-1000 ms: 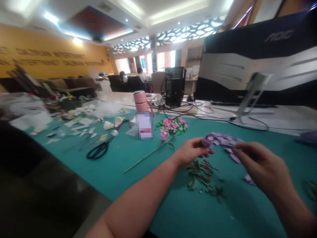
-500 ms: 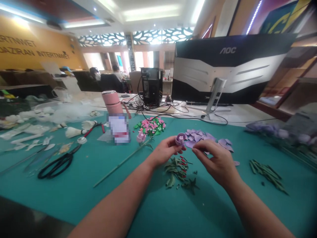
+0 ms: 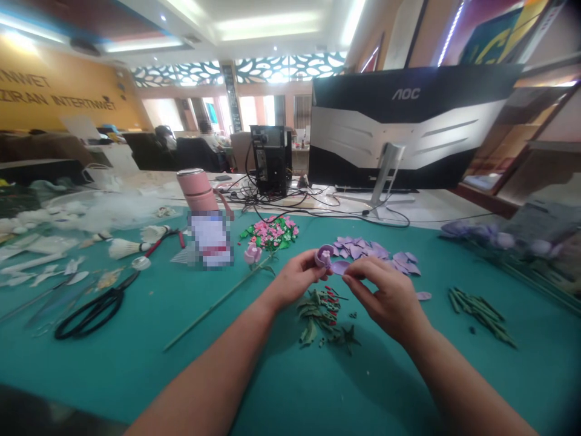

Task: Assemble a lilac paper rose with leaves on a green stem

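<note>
My left hand [image 3: 297, 280] is closed around the base of a purple artificial flower head [image 3: 324, 257], whose cupped opening faces me. Between the thumb and fingers of my right hand [image 3: 385, 290] is a loose purple petal [image 3: 340, 267], its far end close beside the flower head; whether they touch I cannot tell. Behind my hands lies a pile of purple petals [image 3: 358, 247], with more petals [image 3: 405, 263] to its right. Below my hands are green leaves [image 3: 311, 333] and small red and green pieces [image 3: 333, 306]. A finished-looking pink flower with a green stem [image 3: 218, 303] lies to the left.
Black-handled scissors [image 3: 93, 312], shuttlecocks [image 3: 127, 248] and a blurred phone [image 3: 210, 239] are on the left. A pink bottle [image 3: 197, 191], tangled cables, a computer case [image 3: 271, 160] and a monitor [image 3: 403, 130] stand behind. Green stem pieces [image 3: 481, 318] lie at right.
The whole view has shifted slightly, so things appear further left. My right hand still holds the petal beside the flower head, and the petal shows a little more of its face.
</note>
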A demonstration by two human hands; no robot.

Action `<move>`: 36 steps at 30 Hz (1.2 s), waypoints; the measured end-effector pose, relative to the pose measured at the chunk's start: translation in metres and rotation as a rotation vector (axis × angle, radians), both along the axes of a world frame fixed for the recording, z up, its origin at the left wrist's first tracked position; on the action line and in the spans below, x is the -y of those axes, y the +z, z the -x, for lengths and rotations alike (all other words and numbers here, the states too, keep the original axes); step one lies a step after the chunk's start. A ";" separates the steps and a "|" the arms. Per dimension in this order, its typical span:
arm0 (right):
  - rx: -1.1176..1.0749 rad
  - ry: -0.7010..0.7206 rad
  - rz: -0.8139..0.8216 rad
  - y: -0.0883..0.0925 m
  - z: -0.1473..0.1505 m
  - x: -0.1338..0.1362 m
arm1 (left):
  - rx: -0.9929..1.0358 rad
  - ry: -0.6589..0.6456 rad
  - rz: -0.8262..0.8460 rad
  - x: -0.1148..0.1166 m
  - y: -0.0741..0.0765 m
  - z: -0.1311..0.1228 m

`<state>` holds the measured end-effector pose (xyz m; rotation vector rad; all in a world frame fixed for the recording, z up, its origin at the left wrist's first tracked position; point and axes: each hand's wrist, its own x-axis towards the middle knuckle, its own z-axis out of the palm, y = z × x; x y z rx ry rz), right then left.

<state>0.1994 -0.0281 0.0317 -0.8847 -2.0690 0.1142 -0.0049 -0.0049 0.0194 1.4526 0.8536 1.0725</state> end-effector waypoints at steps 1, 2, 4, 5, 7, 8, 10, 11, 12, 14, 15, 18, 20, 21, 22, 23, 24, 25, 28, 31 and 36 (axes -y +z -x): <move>-0.003 0.003 0.000 0.000 0.000 0.000 | -0.003 -0.004 -0.002 0.000 0.000 0.000; -0.006 0.005 -0.002 0.000 0.000 0.000 | -0.004 -0.006 -0.005 0.000 0.000 0.000; -0.008 0.010 -0.003 0.000 0.000 0.000 | -0.004 -0.012 -0.009 0.000 0.000 0.000; -0.008 0.011 -0.002 -0.001 0.000 0.000 | -0.003 -0.012 -0.011 0.000 0.000 0.000; -0.007 0.012 0.001 -0.001 0.000 -0.001 | -0.004 -0.012 -0.014 0.000 0.000 0.000; -0.005 0.011 0.003 -0.002 0.000 -0.001 | -0.005 -0.011 -0.015 0.000 0.000 0.000; -0.002 0.011 0.004 -0.002 0.001 -0.001 | -0.006 -0.008 -0.015 0.000 0.000 0.000; -0.002 0.012 0.003 -0.002 0.001 -0.001 | -0.006 -0.007 -0.015 0.000 0.000 0.000; -0.001 0.014 0.001 -0.002 0.001 -0.001 | -0.007 -0.006 -0.016 0.000 0.000 0.000; 0.001 0.014 -0.002 -0.002 0.001 -0.001 | -0.009 -0.005 -0.021 0.000 0.000 0.000; 0.005 0.013 -0.002 -0.002 0.001 -0.001 | -0.012 -0.004 -0.022 0.000 0.000 0.000; 0.021 0.016 -0.001 -0.002 0.001 -0.002 | -0.018 0.000 -0.023 0.000 0.000 0.000; 0.024 0.018 0.001 -0.002 0.000 -0.002 | -0.016 -0.001 -0.025 0.000 0.000 0.000; 0.022 0.017 0.002 -0.001 0.000 -0.002 | -0.016 -0.005 -0.027 0.000 0.000 0.000; 0.020 0.018 0.003 -0.001 0.000 -0.002 | -0.015 -0.009 -0.027 0.000 0.000 0.000; 0.020 0.021 0.002 -0.001 0.000 -0.002 | -0.016 -0.013 -0.026 -0.001 0.000 0.000; 0.021 0.025 -0.001 -0.001 0.000 -0.002 | -0.019 -0.017 -0.025 -0.001 0.000 0.000; 0.025 0.033 -0.005 -0.001 0.000 -0.003 | -0.022 -0.020 -0.023 0.000 -0.001 0.000; 0.034 0.040 -0.015 -0.002 -0.001 -0.004 | -0.027 -0.018 -0.021 0.000 0.000 0.000; 0.038 0.036 -0.023 -0.003 -0.001 -0.004 | -0.042 -0.017 -0.030 0.000 0.000 0.000; 0.009 0.024 -0.045 -0.006 0.001 -0.004 | -0.064 -0.035 -0.051 0.000 -0.002 0.001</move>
